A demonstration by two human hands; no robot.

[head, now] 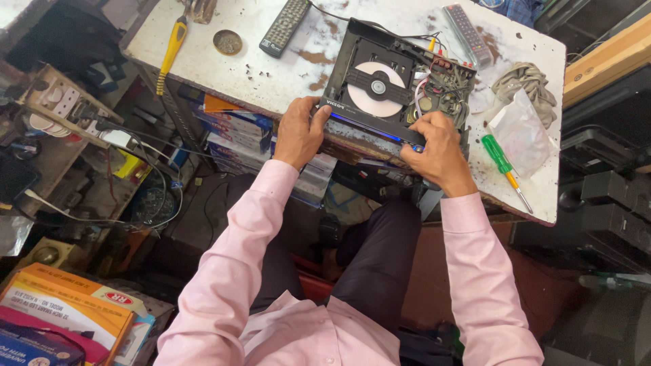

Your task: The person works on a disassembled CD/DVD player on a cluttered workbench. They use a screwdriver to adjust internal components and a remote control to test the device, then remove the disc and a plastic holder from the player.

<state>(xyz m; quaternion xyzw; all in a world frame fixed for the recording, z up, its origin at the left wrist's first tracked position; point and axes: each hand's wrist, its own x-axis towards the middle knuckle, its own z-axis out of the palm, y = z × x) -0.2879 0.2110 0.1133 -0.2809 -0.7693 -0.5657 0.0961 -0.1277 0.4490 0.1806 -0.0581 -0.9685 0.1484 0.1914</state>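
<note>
From the head camera, an opened black disc player [397, 85] sits at the near edge of a worn white table [285, 81], with a silver disc [377, 88] in its tray and bare wiring at its right. The left hand [297, 132] curls closed over the player's front left corner; the right hand [437, 149] clamps its front right corner. Nearby lie two grey remotes [285, 27], a green screwdriver [500, 159], a clear plastic bag [521, 130], a crumpled cloth [525, 78] and a yellow-handled tool [173, 44]. An orange cardboard box [68, 305] lies on the floor at lower left.
</note>
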